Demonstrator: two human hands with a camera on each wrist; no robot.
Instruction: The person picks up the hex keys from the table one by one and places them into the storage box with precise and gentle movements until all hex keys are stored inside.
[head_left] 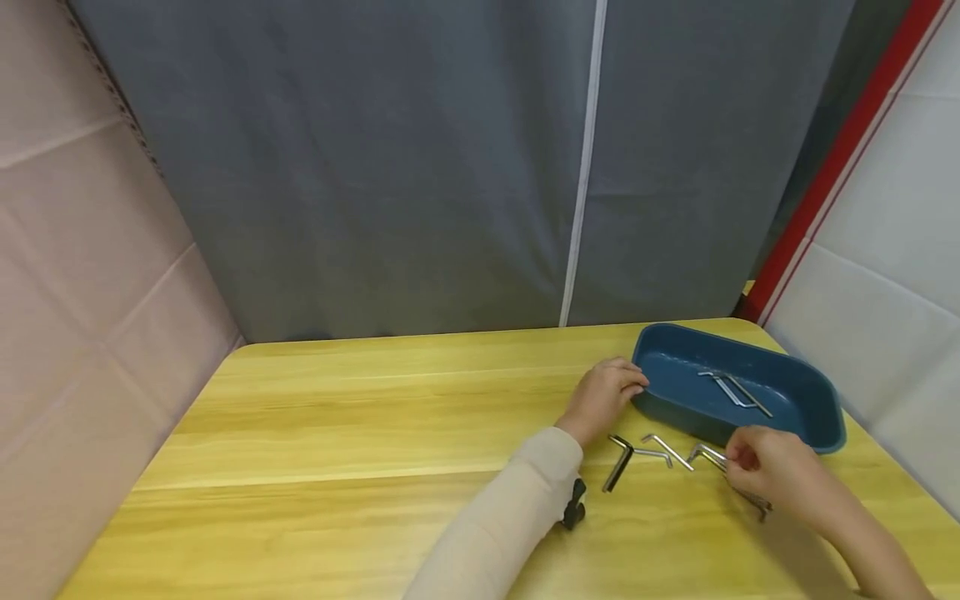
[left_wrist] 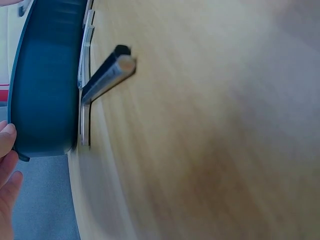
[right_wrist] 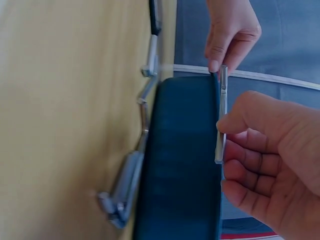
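While our right hand pinches a silver L-shaped hex key beside the dark blue oval plastic tray, our left hand fingers rest relaxed on its rim; a loose pinch could drop the key outside.

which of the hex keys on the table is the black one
The black hex key is the leftmost of those lying loose on the wooden table, nearest the left hand; the others are silver.
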